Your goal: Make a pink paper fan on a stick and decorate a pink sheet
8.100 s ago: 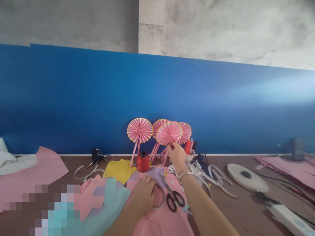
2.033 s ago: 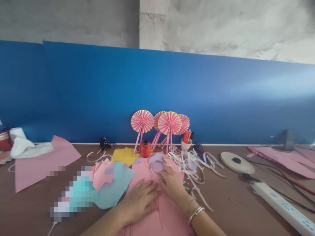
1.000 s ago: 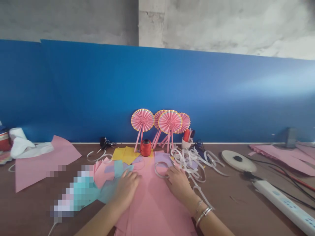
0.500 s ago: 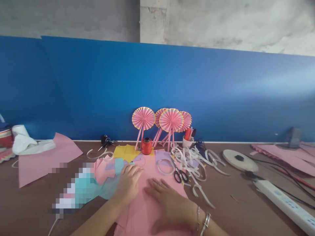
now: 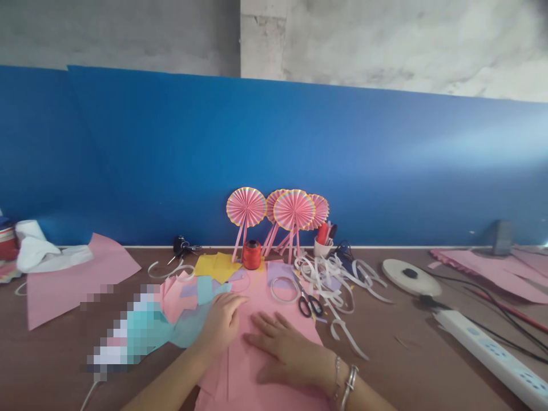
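Brown desk point(image 5: 411, 365), blue board point(image 5: 385, 171) along its far edge. Pink sheet point(image 5: 257, 298) lies at the near edge, mid-desk. Right hand point(image 5: 282, 349) is palm down on it, fingers spread flat. Left hand point(image 5: 222, 322) rests on the sheet's left margin, apparently flat too, fingers loosely together. Tape ring point(image 5: 284, 289) and scissors point(image 5: 309, 303) lie just beyond. Paper fans point(image 5: 246, 206) lean at the far edge.

Past the fingers point(image 5: 234, 301), at the back of the bench, I count four round pink pleated paper fans point(image 5: 246, 206), one red ribbon spool point(image 5: 252, 254) and one white pen cup point(image 5: 320, 247). Nearer the fingers lie one clear tape ring point(image 5: 284, 289) and one pair of black-handled scissors point(image 5: 310, 306).
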The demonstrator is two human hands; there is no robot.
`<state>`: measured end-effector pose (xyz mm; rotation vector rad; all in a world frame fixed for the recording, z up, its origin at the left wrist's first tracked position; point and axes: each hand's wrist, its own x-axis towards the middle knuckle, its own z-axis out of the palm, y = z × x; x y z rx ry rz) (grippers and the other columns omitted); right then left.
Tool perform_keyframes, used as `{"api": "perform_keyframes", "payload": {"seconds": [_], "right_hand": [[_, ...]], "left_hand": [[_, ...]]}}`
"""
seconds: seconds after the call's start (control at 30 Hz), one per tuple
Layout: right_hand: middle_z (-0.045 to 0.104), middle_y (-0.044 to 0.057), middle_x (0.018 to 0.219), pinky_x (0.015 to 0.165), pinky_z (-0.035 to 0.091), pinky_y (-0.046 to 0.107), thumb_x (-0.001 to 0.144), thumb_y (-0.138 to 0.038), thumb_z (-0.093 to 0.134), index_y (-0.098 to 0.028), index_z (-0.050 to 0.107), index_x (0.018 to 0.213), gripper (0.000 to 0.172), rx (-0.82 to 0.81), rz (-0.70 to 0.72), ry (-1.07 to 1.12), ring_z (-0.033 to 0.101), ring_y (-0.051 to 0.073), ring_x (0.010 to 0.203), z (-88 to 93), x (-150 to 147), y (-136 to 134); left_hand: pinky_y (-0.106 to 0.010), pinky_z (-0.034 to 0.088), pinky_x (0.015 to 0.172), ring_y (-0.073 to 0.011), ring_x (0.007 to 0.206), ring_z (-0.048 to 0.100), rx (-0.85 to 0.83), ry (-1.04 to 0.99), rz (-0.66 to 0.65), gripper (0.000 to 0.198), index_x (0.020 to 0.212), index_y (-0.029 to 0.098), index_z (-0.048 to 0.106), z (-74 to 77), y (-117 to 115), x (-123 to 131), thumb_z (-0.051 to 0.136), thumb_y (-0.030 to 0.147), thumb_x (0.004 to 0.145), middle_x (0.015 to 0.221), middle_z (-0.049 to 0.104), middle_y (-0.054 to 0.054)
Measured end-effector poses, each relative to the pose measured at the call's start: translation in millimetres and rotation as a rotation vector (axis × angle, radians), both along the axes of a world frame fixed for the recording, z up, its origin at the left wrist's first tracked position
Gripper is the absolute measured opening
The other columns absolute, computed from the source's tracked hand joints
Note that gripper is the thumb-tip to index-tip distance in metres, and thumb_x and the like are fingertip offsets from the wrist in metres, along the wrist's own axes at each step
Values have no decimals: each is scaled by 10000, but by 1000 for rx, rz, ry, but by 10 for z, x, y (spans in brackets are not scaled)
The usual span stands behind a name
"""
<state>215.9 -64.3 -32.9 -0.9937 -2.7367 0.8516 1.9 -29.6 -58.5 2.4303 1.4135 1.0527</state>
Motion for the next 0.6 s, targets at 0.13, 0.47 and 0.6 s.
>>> {"api": "perform_keyframes", "payload": {"seconds": [0.13,0.47,0.6], "right_hand": [[283,63,1498,1109,101,504,894,-453,469,-350,398,1363,485,60,-51,22,202,250,1385,-12,-52,-7],[527,-19,573,518,399,219,892,-462,438,-144,636,676,432,-262,-369,525,453,99,528,125,164,271],[601,8,684,635,449,245,833,-543,519,-145,663,768,428,-472,-424,727,541,117,629,141,345,312]], "left_hand": [[-396,485,854,-210,930,628,-31,-49,-18,437,982,193,665,-19,-12,37,373,10,713,964,714,-63],[-407,439,942,-233,1068,566,-139,-392,-62,333,1119,207,601,10,77,-132,466,364,859,1129,644,-88],[-369,453,835,-214,821,581,-118,-435,-85,202,709,212,640,72,95,-119,602,402,767,774,644,-31]]}}
